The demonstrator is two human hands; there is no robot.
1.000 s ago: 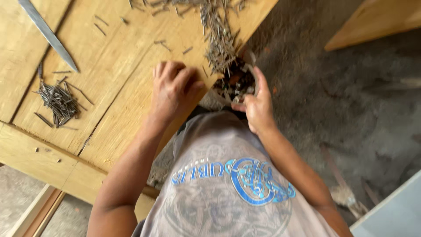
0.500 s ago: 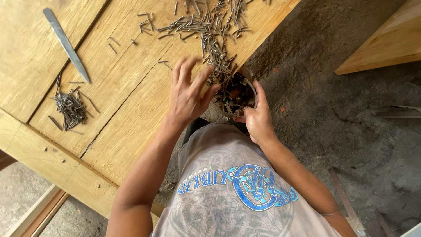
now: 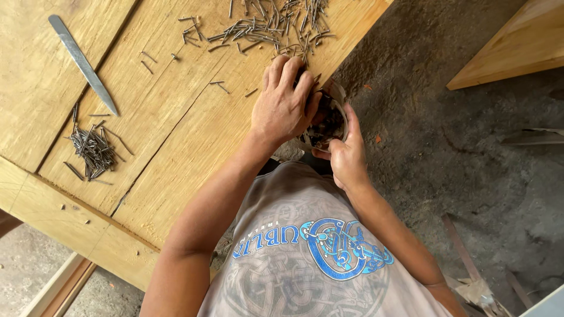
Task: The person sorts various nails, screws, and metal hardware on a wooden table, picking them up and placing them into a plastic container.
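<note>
The right hand (image 3: 346, 154) is clamped on a round cup (image 3: 329, 123) of nails, held just off the counter (image 3: 176, 135) edge. The left hand (image 3: 285, 105), fingers together, cups nails (image 3: 264, 26) at that edge. A smaller pile (image 3: 94, 149) and a blade (image 3: 82, 61) lie well apart, with bare wood between.

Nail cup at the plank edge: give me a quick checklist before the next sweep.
1. Right hand gripping the cup by its rim: ok.
2. Cup mouth below the plank edge: ok.
3. Left hand cupped over nails at the edge: ok.
4. Room left in the cup: cannot tell, hand covers it.
5. Scattered nails on the plank within reach: ok.
6. Metal blade clear of the hands: ok.
</note>
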